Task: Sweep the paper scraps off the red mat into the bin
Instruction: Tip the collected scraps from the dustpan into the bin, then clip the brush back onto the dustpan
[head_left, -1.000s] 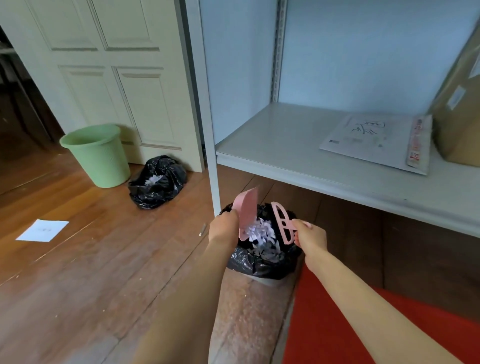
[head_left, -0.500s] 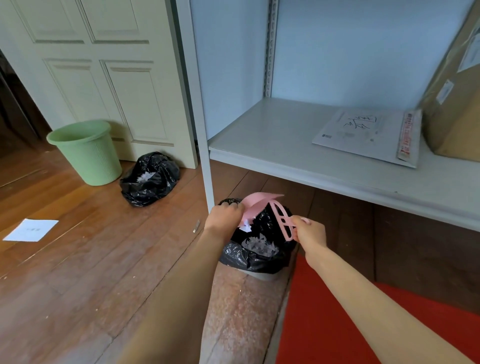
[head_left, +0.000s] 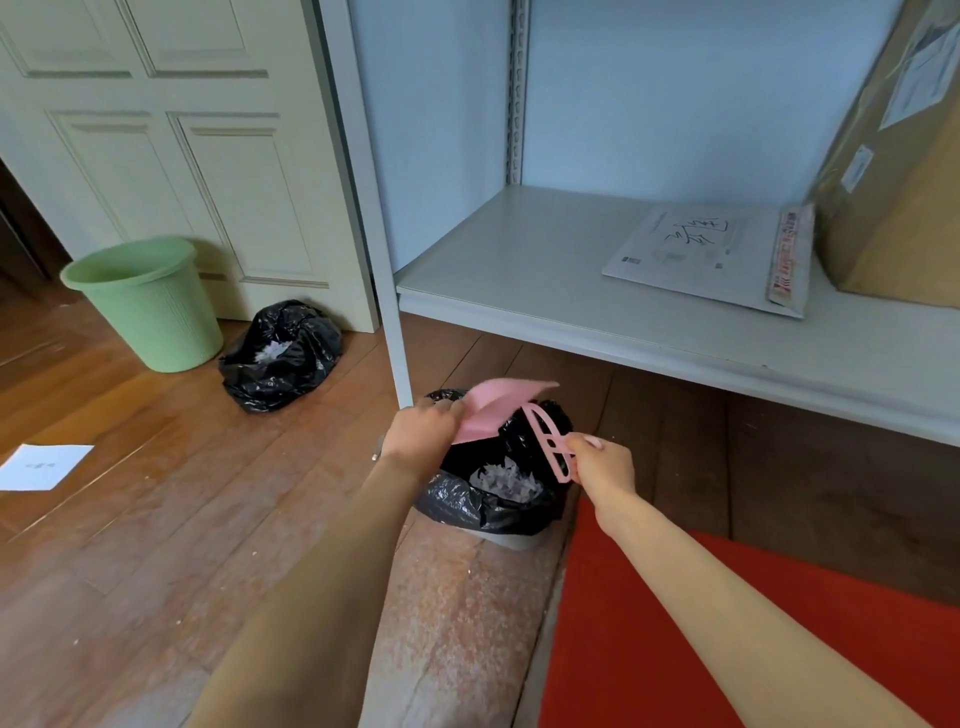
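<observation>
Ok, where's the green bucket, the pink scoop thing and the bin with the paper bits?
green bucket (head_left: 150, 306): head view, on its ribbed side wall.
pink dustpan (head_left: 493, 408): head view, on its flat pan, above the bin.
bin (head_left: 467, 506): head view, on the black liner at its near rim.

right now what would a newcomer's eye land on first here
Probably the two hands at centre: the left hand holds a pink dustpan and the right hand a pink brush, both over the black-lined bin of paper scraps. Next, the red mat at lower right.
</observation>
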